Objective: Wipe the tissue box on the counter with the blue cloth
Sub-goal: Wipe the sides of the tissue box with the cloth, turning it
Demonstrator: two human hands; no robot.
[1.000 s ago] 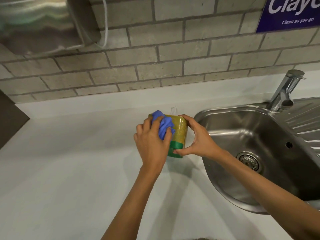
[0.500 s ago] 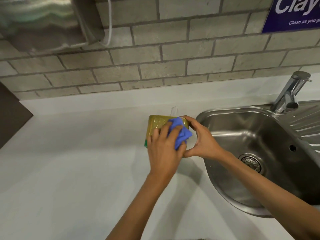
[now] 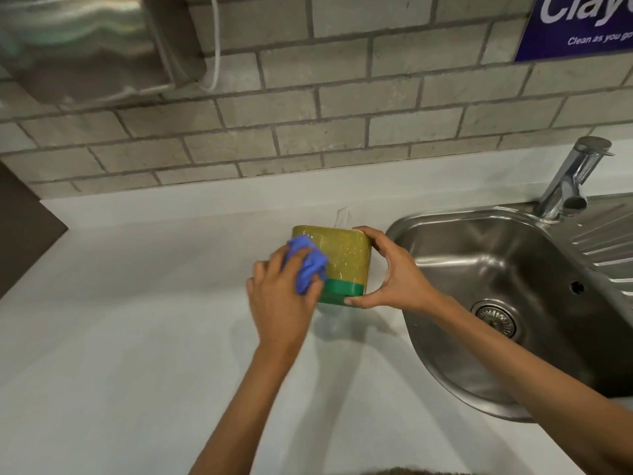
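Note:
The tissue box [image 3: 346, 258], shiny yellow-gold with a green band along its near edge, is tilted up off the white counter [image 3: 137, 337], with a white tissue poking out behind it. My left hand [image 3: 281, 303] presses a crumpled blue cloth [image 3: 306, 265] against the box's left part. My right hand [image 3: 394, 272] grips the box's right side, thumb on the green band and fingers over the far corner.
A stainless steel sink [image 3: 513, 293] with a drain and a chrome tap [image 3: 572, 180] lies right of the box. A brick wall runs behind the counter. A metal dispenser [image 3: 85, 42] hangs top left, a blue sign [image 3: 582, 25] top right.
My left hand has swept the blue cloth across the box's face, right half a second ago and now back to the left. The right hand keeps its hold.

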